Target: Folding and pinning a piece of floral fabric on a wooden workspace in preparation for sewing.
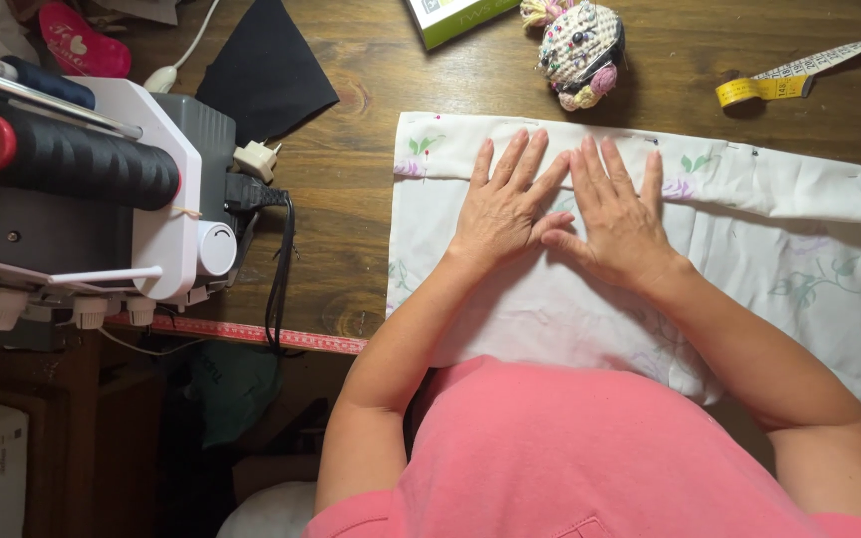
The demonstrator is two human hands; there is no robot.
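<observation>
Left hand (503,207) and right hand (618,214) are pressed flat, fingers released, on the pinned floral fabric (809,279) near the table's (371,179) far edge; pins could be snagged, fold shifted.

One package shows: a flat box (453,17) at the far edge of the wooden surface (351,169), a little left of the middle. It is cut off by the frame, so only a corner is seen. Its side is bright green and its top face is white with small dark print. It lies tilted, just left of a crocheted pincushion (580,45). No signs or screens are in view.
</observation>
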